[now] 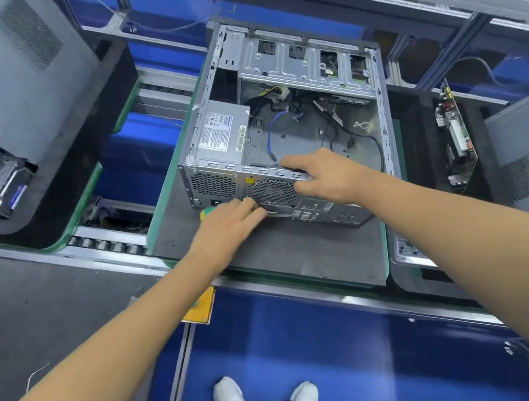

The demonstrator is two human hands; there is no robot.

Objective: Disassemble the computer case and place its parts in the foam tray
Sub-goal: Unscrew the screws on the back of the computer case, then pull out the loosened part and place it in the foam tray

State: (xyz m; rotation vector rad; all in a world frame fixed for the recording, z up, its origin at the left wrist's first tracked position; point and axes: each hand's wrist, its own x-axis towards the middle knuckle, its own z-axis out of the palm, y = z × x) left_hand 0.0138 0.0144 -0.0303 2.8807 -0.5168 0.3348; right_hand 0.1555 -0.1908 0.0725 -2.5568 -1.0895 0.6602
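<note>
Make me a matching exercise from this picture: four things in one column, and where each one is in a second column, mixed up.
1. power supply
2. screwdriver
3. circuit board
4. right hand

A. in the foam tray right of the case
B. held in the left hand
C. on the case's near top edge
D. inside the case, left corner

Pairs: 1-D, 2-B, 3-A, 4-C

A: Count, please.
B: One open computer case (284, 134), gripped on its rear top edge by the right hand (323, 177). One power supply (223, 134) inside, left of that grip.
A: Tools?
B: One screwdriver (209, 213), held by the left hand (228, 223), just below the grip.
A: Hands?
B: Two. Shoes (228, 395), two.
</note>
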